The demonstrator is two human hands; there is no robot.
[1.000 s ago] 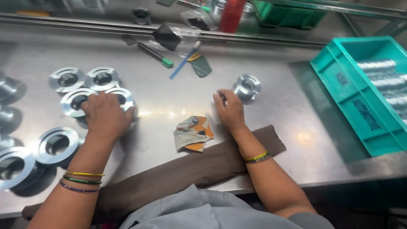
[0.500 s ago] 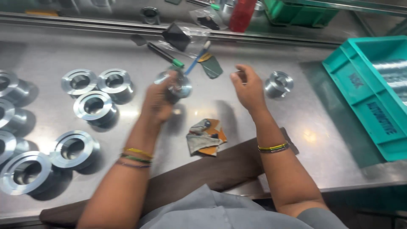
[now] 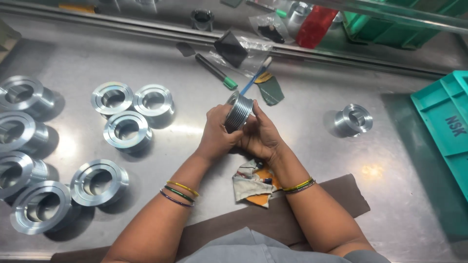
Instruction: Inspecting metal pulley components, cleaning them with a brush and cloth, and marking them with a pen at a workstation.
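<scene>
Grooved pulley (image 3: 239,112) held on edge above mid-bench, clear of the surface. Left hand (image 3: 218,134) wrapped round its near side, right hand (image 3: 261,136) cupping it from the right, fingers (image 3: 257,111) laid on the rim. Crumpled rag (image 3: 251,182) just beneath the wrists, on a brown mat (image 3: 341,195) along the near edge. Three pulleys (image 3: 127,130) grouped left of centre, one (image 3: 355,118) alone to the right. Teal crate (image 3: 446,126) at the right edge.
</scene>
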